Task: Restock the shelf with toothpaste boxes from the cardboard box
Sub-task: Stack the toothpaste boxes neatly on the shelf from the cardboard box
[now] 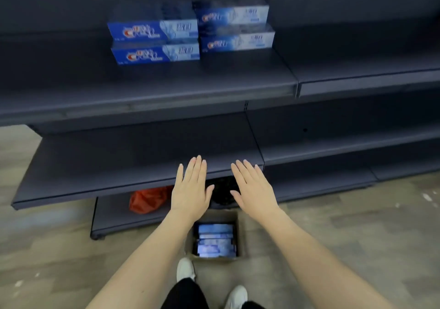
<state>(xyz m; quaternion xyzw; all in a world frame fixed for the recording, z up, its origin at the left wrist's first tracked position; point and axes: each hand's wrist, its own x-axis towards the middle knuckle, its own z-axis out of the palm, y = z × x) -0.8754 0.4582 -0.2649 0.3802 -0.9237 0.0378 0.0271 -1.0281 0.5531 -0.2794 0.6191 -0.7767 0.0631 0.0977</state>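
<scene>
**With both hands empty, next box not yet picked**

While left hand (190,189) and right hand (253,187) hover flat, fingers straight, holding nothing, cardboard box (239,223) sits on floor below them, between the wrists, top open, toothpaste boxes (215,239) stacked inside. Likely about to reach down. Lower shelf's (119,165) front edge juts out just ahead of the box. Upper shelf (166,82) holds four shelved boxes (190,34) in two stacks near the back; bare room in front and either side. Orange bag (147,200) under shelf.
</scene>
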